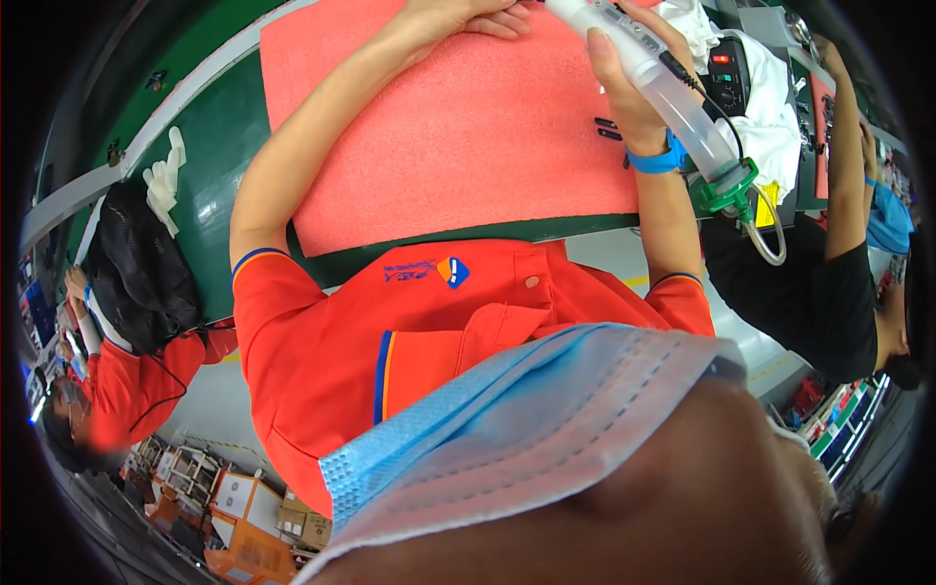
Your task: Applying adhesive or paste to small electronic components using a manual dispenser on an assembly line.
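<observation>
Blue mask [526,419] is hanging near; right hand [624,93] is grasping the clear-barrelled tool [675,105], ideally steadying it; whether left hand [480,18] is gripping, I cannot tell.

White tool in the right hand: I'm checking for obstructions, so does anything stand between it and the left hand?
No clear obstacle: pink mat shows between the left hand and white tool; a dark sliver at the top edge is too cropped to identify.
</observation>
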`<state>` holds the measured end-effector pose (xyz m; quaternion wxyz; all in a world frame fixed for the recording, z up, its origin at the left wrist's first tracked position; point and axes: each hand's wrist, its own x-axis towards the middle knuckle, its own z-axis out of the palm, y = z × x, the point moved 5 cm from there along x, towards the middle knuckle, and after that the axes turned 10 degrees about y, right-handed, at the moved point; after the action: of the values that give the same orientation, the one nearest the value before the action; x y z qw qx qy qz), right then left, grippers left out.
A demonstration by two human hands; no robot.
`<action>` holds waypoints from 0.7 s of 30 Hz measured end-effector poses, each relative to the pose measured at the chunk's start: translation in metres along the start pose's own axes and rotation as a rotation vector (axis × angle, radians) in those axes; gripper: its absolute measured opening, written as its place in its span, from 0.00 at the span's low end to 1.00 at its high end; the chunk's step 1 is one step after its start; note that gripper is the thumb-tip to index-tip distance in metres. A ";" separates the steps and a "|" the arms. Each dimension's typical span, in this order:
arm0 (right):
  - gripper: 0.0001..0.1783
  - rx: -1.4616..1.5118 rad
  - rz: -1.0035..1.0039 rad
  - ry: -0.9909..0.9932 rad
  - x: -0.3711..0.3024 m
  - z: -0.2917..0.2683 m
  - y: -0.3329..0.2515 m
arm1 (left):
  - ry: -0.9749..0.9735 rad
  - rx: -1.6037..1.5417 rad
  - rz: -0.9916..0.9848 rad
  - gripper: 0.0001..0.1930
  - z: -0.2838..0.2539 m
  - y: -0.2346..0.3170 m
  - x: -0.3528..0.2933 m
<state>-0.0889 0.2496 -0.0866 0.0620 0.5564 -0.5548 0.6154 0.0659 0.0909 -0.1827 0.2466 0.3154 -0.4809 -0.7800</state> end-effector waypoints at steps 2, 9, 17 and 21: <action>0.22 0.009 0.019 -0.018 -0.001 0.001 -0.002 | 0.006 -0.006 0.025 0.08 0.000 -0.002 -0.001; 0.20 -0.011 -0.046 -0.043 0.002 0.003 0.004 | 0.044 -0.010 0.072 0.08 -0.001 -0.007 0.000; 0.19 -0.067 -0.030 -0.078 0.002 0.006 -0.002 | 0.073 -0.018 0.059 0.07 -0.004 -0.012 0.003; 0.19 -0.077 -0.059 -0.066 0.004 0.005 -0.002 | 0.046 -0.021 0.058 0.07 0.000 -0.012 0.006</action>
<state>-0.0858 0.2447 -0.0839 0.0833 0.5897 -0.5632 0.5728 0.0610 0.0919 -0.1951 0.2833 0.3168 -0.4759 -0.7700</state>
